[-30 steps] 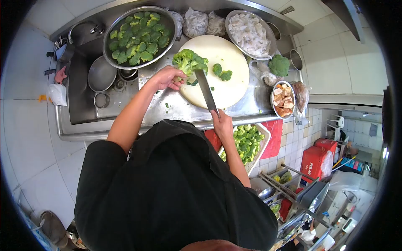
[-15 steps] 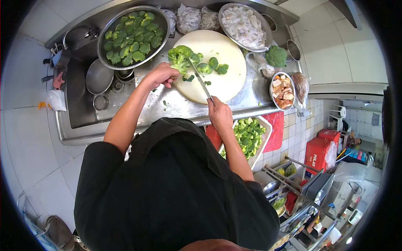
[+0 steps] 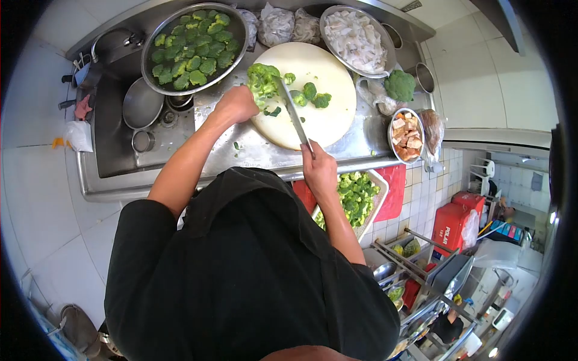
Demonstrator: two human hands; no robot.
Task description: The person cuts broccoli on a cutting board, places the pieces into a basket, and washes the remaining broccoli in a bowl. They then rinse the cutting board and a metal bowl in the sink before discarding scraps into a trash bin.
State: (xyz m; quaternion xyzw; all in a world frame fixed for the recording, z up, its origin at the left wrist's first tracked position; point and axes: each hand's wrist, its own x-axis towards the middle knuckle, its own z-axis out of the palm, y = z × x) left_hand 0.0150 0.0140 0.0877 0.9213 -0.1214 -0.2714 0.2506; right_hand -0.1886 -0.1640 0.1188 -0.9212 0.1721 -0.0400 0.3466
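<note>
My left hand (image 3: 238,104) is closed on a head of broccoli (image 3: 262,83) at the left edge of the round white cutting board (image 3: 328,123). In my right hand (image 3: 320,168) is the handle of a knife (image 3: 291,111). Its long blade points away from me across the board, with the tip end beside the broccoli head. Several cut broccoli florets (image 3: 310,91) lie on the board to the right of the blade. A dark green leaf scrap (image 3: 273,112) rests near the board's left edge.
Behind the board stand a bowl of florets in water (image 3: 146,66) and a bowl of pale white pieces (image 3: 388,42). Whole broccoli (image 3: 400,85) and a bowl of meat chunks (image 3: 407,136) sit at the right. A floret-filled crate (image 3: 379,204) is below the counter; the sink (image 3: 111,162) lies left.
The knife blade has shifted slightly and turned. A small floret now lies apart, just right of the broccoli head. My left hand has rolled so its back shows more.
</note>
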